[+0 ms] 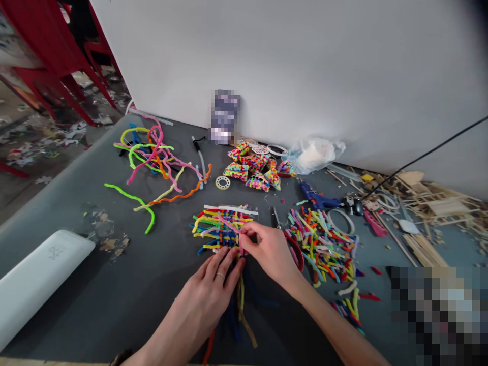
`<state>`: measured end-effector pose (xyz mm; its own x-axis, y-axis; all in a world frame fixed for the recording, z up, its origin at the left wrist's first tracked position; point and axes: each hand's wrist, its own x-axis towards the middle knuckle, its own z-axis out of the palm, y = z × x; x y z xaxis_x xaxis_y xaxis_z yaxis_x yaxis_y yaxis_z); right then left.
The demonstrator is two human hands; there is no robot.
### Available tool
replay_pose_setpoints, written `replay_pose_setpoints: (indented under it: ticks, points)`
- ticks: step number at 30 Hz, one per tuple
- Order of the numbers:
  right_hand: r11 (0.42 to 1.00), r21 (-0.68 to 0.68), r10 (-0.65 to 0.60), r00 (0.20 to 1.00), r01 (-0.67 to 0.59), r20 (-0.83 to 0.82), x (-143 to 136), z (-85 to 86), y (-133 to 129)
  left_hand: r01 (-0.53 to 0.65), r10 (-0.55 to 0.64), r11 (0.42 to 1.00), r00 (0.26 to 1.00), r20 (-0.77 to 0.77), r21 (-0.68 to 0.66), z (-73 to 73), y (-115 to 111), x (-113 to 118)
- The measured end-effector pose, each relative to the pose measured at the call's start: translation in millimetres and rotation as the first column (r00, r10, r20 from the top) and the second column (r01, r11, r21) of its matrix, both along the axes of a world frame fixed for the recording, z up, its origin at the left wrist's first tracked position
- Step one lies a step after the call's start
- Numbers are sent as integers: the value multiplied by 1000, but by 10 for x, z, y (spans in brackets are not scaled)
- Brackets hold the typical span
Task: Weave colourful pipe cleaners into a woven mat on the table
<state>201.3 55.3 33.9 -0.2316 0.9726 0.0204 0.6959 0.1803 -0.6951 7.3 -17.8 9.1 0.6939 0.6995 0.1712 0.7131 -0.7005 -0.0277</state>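
A small woven mat of colored pipe cleaners [224, 233] lies on the dark table, loose ends sticking out on its left and more strands [243, 305] hanging toward me. My left hand [217, 277], a ring on one finger, holds the mat's near edge with its fingertips and thumb. At the mat's right side, my right hand [267, 249] pinches a pink pipe cleaner [227, 222] that runs across the weave. A white strip [231, 210] lies along the far edge. Scissors with red handles [297, 254] are partly hidden behind my right hand.
Long loose pipe cleaners [152, 152] spread at the far left. Short cut pieces [324, 244] are heaped right, near a blue glue gun [320, 197]. Woven pouches [255, 165], a tape roll [222, 182] and a plastic bag [316, 152] sit behind. A white box-like object [46, 279] is left.
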Motion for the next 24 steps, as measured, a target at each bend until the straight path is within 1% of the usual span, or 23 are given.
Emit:
replay_pose_setpoints:
  ticks: [3,7,10,13,19,21,24]
  points:
    - [998,55,7,1000,-7,15,36,-16,-31,-8,8,1000,1000,-13,1,12,-1,4]
    - [993,114,-11,1000,8,28,76,27,-161,2,-2,1000,1000,2,-18,4,10,-9]
    - [993,122,-15,999,10,36,67,33,-206,4,-4,1000,1000,17,-31,2,11,-28]
    - [993,119,-18,999,14,36,34,9,-193,2,-2,999,1000,21,-35,8,0,-28]
    - [983,153,-119,987,101,112,-24,-51,-227,17,-16,999,1000,19,-39,19,-4,-20]
    - [976,191,-129,982,101,142,-33,-78,-263,34,-31,997,999,45,-69,33,25,-72]
    - [945,326,-116,971,43,207,-41,-109,-320,94,-80,985,991,103,-142,65,85,-196]
